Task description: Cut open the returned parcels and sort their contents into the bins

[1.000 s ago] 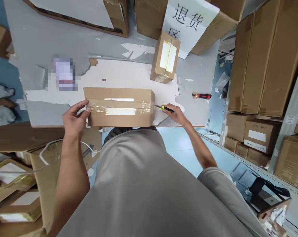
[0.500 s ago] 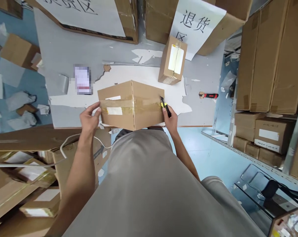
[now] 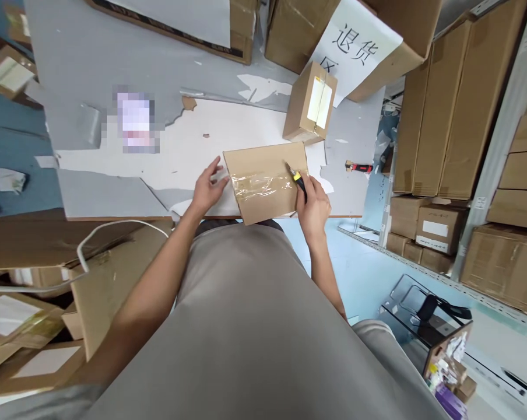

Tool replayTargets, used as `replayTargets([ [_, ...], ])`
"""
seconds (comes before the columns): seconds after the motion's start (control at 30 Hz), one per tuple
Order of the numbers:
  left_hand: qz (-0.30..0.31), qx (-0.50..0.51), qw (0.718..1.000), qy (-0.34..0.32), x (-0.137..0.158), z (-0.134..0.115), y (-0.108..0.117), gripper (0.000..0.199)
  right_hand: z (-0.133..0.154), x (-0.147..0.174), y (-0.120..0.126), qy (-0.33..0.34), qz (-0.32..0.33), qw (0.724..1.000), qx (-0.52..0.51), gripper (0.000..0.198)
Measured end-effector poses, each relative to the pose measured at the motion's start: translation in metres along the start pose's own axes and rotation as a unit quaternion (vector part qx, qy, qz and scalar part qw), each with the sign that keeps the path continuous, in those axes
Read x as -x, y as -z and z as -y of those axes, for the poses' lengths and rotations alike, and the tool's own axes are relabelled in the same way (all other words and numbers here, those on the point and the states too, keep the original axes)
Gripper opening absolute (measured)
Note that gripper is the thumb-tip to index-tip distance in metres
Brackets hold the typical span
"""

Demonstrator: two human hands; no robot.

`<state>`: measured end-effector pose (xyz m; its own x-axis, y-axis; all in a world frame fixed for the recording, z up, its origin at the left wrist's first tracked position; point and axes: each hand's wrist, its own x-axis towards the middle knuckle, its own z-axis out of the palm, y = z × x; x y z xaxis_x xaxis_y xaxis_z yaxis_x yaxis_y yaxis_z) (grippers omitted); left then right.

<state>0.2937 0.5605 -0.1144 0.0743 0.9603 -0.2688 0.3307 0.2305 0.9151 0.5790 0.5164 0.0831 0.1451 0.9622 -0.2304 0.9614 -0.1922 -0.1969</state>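
Observation:
A brown cardboard box [image 3: 266, 178] with shiny clear tape across its face is at the table's front edge, close to my body. My right hand [image 3: 315, 210] is closed around a black-and-yellow utility knife [image 3: 297, 179], and its fingers also rest by the box's right edge. The knife's tip points up and left over the cardboard. Just off the box's left edge is my left hand [image 3: 208, 188], with thumb and fingers apart and nothing between them.
A taped carton [image 3: 309, 105] with a white label stands behind the box. A red-and-black cutter [image 3: 358, 167] lies to the right. Larger cartons with paper signs [image 3: 355, 46] line the back. Shelves of boxes [image 3: 438, 116] rise at right; an open carton of parcels [image 3: 88, 297] is at lower left.
The box has turned, from two faces with labels showing to a single taped face. My left hand has come off its side and moved right. My right hand still holds the knife.

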Motion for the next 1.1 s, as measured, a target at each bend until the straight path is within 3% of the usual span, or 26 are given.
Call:
replayTargets([
  [0.03, -0.039, 0.027, 0.999, -0.004, 0.001, -0.013, 0.011, 0.071, 0.004, 0.001, -0.002, 0.000, -0.004, 1.000, 0.014, 0.063],
  [0.1, -0.054, 0.045, 0.997, -0.027, 0.002, -0.045, 0.031, 0.057, 0.008, 0.003, -0.002, 0.000, -0.022, 0.999, 0.037, 0.064],
  [0.2, -0.018, 0.027, 0.997, -0.072, -0.001, -0.088, 0.048, 0.048, 0.014, 0.012, 0.008, -0.015, -0.051, 0.997, 0.057, 0.062],
  [0.27, 0.005, 0.019, 0.996, -0.088, -0.005, -0.104, 0.050, 0.047, 0.025, 0.022, 0.017, -0.029, -0.050, 0.997, 0.057, 0.061],
  [0.4, 0.028, 0.028, 0.995, -0.087, -0.012, -0.105, 0.045, 0.041, 0.062, 0.045, 0.029, 0.009, 0.025, 1.000, -0.011, 0.061],
  [0.57, 0.040, 0.039, 0.995, -0.084, -0.017, -0.098, 0.042, 0.039, 0.109, 0.056, 0.021, 0.021, 0.114, 0.989, -0.095, 0.059],
  [0.9, 0.052, 0.067, 0.994, -0.070, -0.019, -0.110, 0.049, 0.032, 0.134, 0.049, 0.022, -0.012, 0.131, 0.989, -0.063, 0.054],
  [1.1, 0.057, 0.079, 0.994, -0.047, -0.015, -0.121, 0.052, 0.025, 0.158, 0.050, 0.027, -0.045, 0.167, 0.985, 0.026, 0.056],
])
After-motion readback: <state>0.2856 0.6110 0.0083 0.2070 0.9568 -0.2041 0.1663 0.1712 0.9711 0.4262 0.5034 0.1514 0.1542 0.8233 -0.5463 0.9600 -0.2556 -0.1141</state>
